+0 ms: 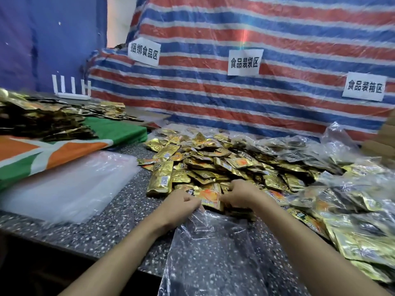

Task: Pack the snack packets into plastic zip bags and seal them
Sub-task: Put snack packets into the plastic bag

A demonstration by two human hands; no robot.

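Observation:
A big heap of gold snack packets (215,161) covers the middle of the speckled counter (119,223). A clear plastic zip bag (211,255) lies flat in front of me, its mouth toward the heap. My left hand (181,205) grips the bag's mouth edge at its left corner. My right hand (241,195) is curled over a small bunch of gold and orange packets (210,197) at the bag's mouth. Whether any packet is inside the bag I cannot tell.
A stack of empty clear bags (70,186) lies left of the heap, beside an orange, green and white cloth (42,152). Filled bags (352,212) pile up on the right. More packets (38,118) lie far left. A striped tarp (235,92) with paper labels backs the counter.

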